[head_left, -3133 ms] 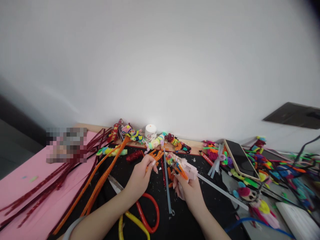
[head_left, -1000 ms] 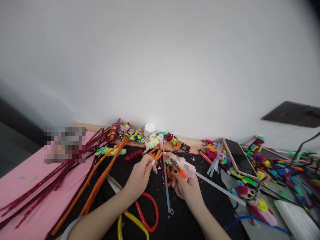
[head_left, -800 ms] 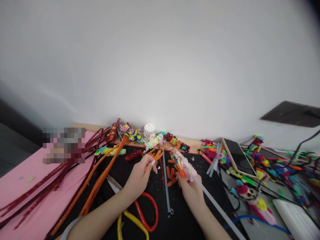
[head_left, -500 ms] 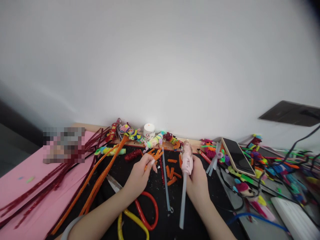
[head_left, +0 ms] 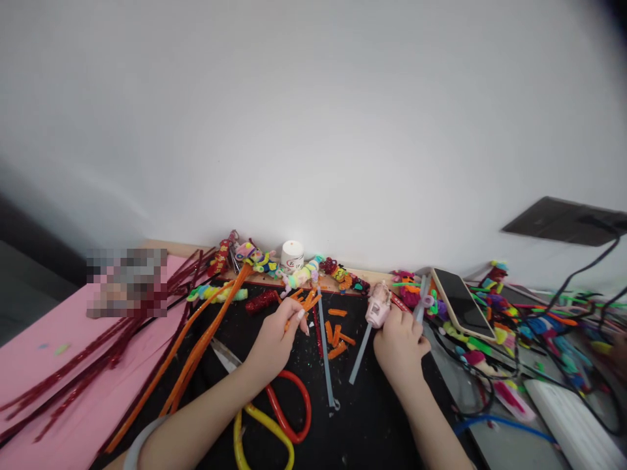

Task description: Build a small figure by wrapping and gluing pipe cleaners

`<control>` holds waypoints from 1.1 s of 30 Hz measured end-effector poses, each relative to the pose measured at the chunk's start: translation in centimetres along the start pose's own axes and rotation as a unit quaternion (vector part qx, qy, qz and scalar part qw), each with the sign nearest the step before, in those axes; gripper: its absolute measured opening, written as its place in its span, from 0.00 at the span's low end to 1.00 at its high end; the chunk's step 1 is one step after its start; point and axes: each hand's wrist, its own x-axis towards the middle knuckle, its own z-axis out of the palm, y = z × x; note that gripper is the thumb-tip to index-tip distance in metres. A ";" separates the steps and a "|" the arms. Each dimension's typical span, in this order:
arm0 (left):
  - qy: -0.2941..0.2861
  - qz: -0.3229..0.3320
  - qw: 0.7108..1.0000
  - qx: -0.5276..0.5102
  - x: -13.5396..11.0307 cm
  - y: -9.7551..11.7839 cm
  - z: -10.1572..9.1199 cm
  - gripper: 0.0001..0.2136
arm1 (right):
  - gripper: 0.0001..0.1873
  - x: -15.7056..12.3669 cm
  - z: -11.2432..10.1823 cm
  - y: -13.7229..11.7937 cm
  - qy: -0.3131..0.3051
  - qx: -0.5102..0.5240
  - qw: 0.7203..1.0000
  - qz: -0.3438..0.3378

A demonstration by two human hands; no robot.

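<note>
My left hand (head_left: 279, 329) is pinched closed on a short orange pipe-cleaner piece (head_left: 309, 301), beside other orange bits at the back of the black mat. My right hand (head_left: 402, 349) is wrapped over the handle of a pale pink hot glue gun (head_left: 378, 307), whose handle is mostly hidden by the hand. A translucent glue stick (head_left: 361, 356) juts from the gun's rear toward me. Between the hands lie several cut orange pieces (head_left: 336, 336) and another glue stick (head_left: 325, 359). Scissors (head_left: 301, 408) with red and yellow handles lie under my left forearm.
Long orange pipe cleaners (head_left: 189, 365) and dark red tinsel stems (head_left: 73, 372) stretch across the left. Along the wall stand a white paper cup (head_left: 292, 256) and small fuzzy figures. At right are a phone (head_left: 463, 303), black cables, a white power strip (head_left: 573, 418) and colourful pipe-cleaner pieces.
My right hand has turned and moved right with the glue gun, lowering it toward the mat's right side; the trailing glue stick swung along. My left hand has stayed nearly still.
</note>
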 end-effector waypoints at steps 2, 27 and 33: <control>-0.009 0.004 1.000 -0.002 0.0 -0.1 0.0 0.12 | 0.19 0.0 0.2 0.0 0.013 -0.005 1.000 0.002; -0.156 0.093 0.983 -0.005 -0.5 0.3 -0.1 0.08 | 0.27 -2.7 -0.6 -2.1 -0.007 0.469 0.826 -0.312; -0.170 0.083 0.982 0.005 -0.3 0.0 0.1 0.08 | 0.23 -3.0 0.1 -2.7 0.018 0.488 0.823 -0.291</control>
